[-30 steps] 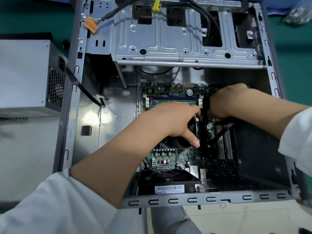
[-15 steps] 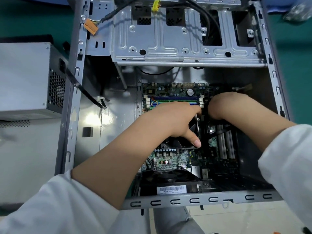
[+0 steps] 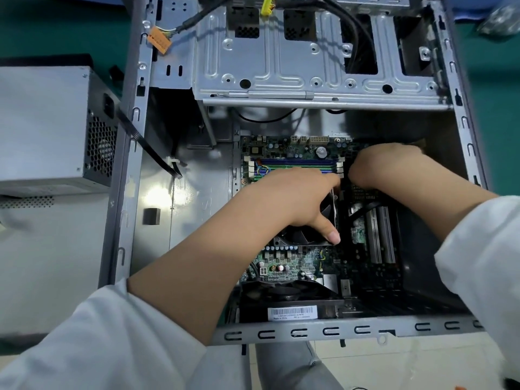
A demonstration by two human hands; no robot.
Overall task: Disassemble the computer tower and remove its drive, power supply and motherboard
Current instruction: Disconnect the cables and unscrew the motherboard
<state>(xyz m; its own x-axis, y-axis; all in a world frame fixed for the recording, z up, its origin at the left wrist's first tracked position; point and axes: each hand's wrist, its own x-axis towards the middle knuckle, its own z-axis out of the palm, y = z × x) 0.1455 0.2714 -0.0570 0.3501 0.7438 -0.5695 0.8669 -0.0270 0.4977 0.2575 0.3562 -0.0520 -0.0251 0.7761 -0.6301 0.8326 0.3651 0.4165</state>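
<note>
Case lies open on its side on the bench; power supply already out, sitting just beside the case on the left; drive cage at the top looks bare, loose cables hanging over it, so the drive seems gone too.

Step in hand — freeing the motherboard, which lies flat on the case floor, right of centre.

Left hand rests over the cooler fan; its fingers are curled down over the fan's far edge, thumb stretched along the right side; whether it truly grips the fan or only steadies itself, cannot tell.

Right hand is bent down at the board's upper right, just past the memory slots; its fingers are hidden under the knuckles, so apart or together — cannot tell, nor what they hold.

Judgement: a connector or fastener is probably being worked at that corner; next, check every cable and screw is off, then lift the board evenly, tilting it clear of the rear ports.
</note>
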